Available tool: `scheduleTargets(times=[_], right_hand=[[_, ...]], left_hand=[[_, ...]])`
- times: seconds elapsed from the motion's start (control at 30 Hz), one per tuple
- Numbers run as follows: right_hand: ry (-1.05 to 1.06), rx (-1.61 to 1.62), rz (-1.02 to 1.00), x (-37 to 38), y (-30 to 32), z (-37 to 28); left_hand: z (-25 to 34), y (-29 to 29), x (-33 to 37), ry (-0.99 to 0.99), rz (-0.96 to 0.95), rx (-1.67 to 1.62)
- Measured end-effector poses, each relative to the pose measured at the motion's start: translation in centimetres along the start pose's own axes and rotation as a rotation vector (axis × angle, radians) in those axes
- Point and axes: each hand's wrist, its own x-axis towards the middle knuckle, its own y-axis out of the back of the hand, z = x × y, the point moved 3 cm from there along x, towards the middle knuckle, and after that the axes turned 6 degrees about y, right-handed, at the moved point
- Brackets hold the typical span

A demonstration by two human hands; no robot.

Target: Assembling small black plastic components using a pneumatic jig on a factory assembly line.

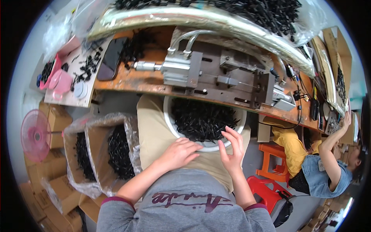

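A round white plastic basket (167,123) full of small slender black parts (201,120) sits on my lap, partly under the workbench edge. My left hand (178,154) lies at the basket's near left rim, its fingers stretched out and nothing seen in them. At the near right rim is my right hand (233,150), thumb and fingers apart, fingertips by the black parts. No part shows between those fingers. Just beyond the basket, a metal clamping fixture (228,81) with a pneumatic cylinder (176,69) is mounted on the wooden workbench (131,83).
Left of me stand plastic-lined cartons (101,154) of black parts and a pink fan (36,135). A phone (112,60) lies on the bench. A large heap of black parts (262,15) is behind the fixture. At right, a co-worker (322,170) sits near red stools (266,191).
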Motion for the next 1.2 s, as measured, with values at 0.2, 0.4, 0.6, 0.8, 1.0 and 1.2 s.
scheduleTargets(times=[0.2, 0.4, 0.6, 0.8, 1.0, 1.2], right_hand=[[0.234, 0.163, 0.253, 9.8, 6.1, -2.6], [0.19, 0.187, 0.384, 22.3, 11.1, -2.6], [0.196, -0.298, 0.176, 33.5, 12.4, 1.9], [0.077, -0.597, -0.037, 38.9, 10.5, 4.9], [0.106, -0.049, 0.228, 37.1, 13.1, 3.7], [-0.132, 0.672, 0.005, 27.0, 9.3, -3.9]], left_hand=[[4.2, 9.0, 5.4, -0.243, 0.249, -0.046], [8.7, 18.3, 11.9, -0.389, 0.46, 0.027], [10.3, 17.1, 15.0, -0.426, 0.398, -0.146], [10.6, 13.9, 14.1, -0.517, 0.333, -0.087], [9.7, 14.4, 13.0, -0.44, 0.346, -0.08], [10.2, 14.8, 13.4, -0.28, 0.571, -0.001]])
